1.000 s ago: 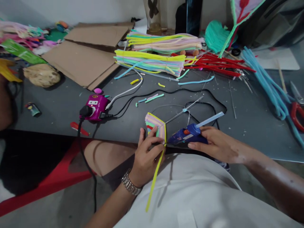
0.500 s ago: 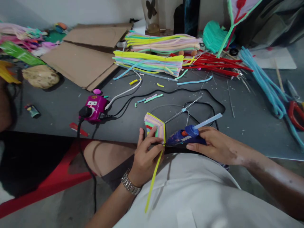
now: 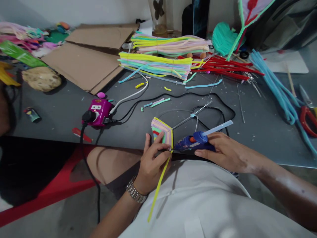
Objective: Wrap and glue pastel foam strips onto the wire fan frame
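Note:
At the table's front edge my left hand [image 3: 155,158] presses its fingers on a striped pipe-cleaner piece [image 3: 162,127] in pink, yellow, green and red. A loose yellow pipe cleaner [image 3: 157,195] hangs from its lower corner, past my fingertips, over the white shirt. My right hand [image 3: 223,148] is wrapped around a blue hot glue gun [image 3: 190,142], a pale glue stick [image 3: 219,127] jutting out of its back. The gun's nozzle meets or nearly meets the yellow edge beside my left fingertips. A thin wire stem [image 3: 185,119] runs up and right from the striped piece.
Bundles of pastel pipe cleaners [image 3: 156,66] lie at the back, red ones [image 3: 228,66] beside them. A purple power adapter [image 3: 97,112] with cords sits left, near cardboard [image 3: 84,66]. Red-handled scissors [image 3: 308,115] and blue pipe cleaners [image 3: 274,86] lie right. Another person's arm [image 3: 4,109] shows far left.
The free end of the yellow pipe cleaner has swung slightly left. Both hands and the glue gun have barely moved.

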